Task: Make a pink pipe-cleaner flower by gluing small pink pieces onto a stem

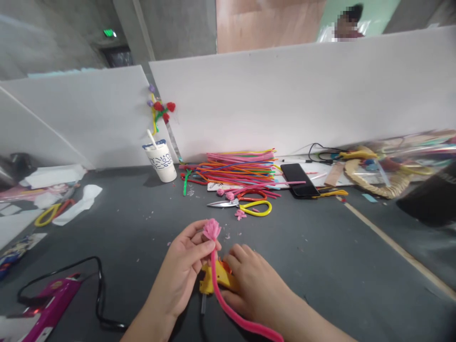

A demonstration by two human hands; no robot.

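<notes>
My left hand pinches a pink pipe-cleaner flower just under its fluffy head. The flower's long, darker pink stem curves down and right toward the lower edge, passing in front of a yellow glue gun. My right hand is wrapped round the glue gun, which lies low near the table; part of its handle is hidden by the fingers. A clear glue stick pokes out of the gun. Beyond the hands lie scissors with yellow and red handles, small pink blossoms and pink scraps.
Coloured pipe cleaners lie piled by the white partition. A cup with a straw stands left of them, a phone right. A magenta device with a black cable is at lower left. A dark container stands far right.
</notes>
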